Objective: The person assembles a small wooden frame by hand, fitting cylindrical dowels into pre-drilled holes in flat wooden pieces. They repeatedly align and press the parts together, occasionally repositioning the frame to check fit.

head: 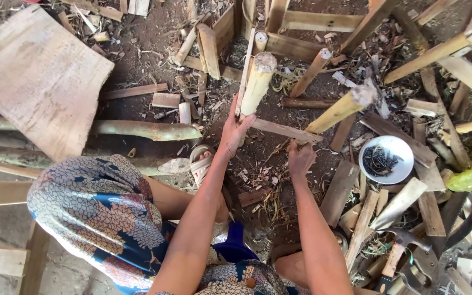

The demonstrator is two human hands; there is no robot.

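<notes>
Head view: left hand [235, 131] grips bamboo post [257, 84], scrap wood crowding all sides.

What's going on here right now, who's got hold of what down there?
A person sits low on dirt ground among wood scraps. The left hand grips a pale bamboo post where a thin wooden slat meets it. The right hand is closed near the slat's other end, by a second bamboo post. A white bowl of dark nails sits to the right, with a hammer lying nearer the person.
</notes>
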